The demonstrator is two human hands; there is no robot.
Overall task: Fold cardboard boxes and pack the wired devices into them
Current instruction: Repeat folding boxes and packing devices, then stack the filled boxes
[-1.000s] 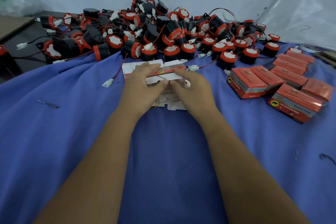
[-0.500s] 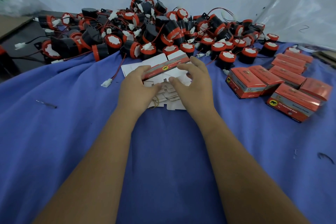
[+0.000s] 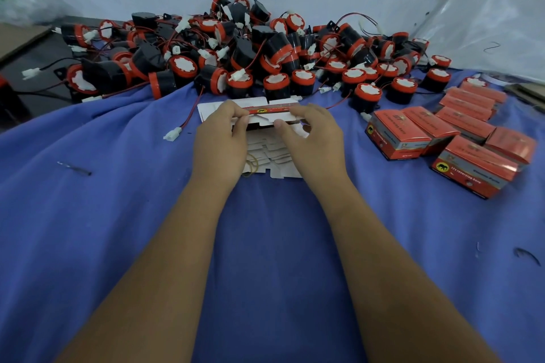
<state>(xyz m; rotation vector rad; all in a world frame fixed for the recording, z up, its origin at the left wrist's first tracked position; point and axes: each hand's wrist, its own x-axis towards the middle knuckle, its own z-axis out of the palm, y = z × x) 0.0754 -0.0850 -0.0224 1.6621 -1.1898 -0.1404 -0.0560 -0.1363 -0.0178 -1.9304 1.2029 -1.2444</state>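
Head view shows both hands working one flat box point(image 3: 272, 111) just above the stack point(image 3: 274, 153) of unfolded blanks on the blue cloth point(image 3: 265, 244). The left hand point(image 3: 219, 141) pinches the box's left end, thumb under and fingers over; the right hand point(image 3: 312, 138) pinches its right end the same way. The box is lifted off the stack and just starting to open, a dark gap showing under its red printed strip, so the step in hand looks like squaring a blank into a tube. Next comes pushing the edges apart until the sides stand, then tucking the end flaps; it needs a firm hold at both ends, since thin card can buckle.

Beyond the stack lies the heap of devices point(image 3: 236, 59), black and red with loose wires, close enough to reach once the box is formed. One connector point(image 3: 172, 135) on a red wire lies left of the stack and could snag. A rubber band point(image 3: 250, 165) rests on the stack's near edge. Finished boxes point(image 3: 442, 138) sit right of the stack, well apart.
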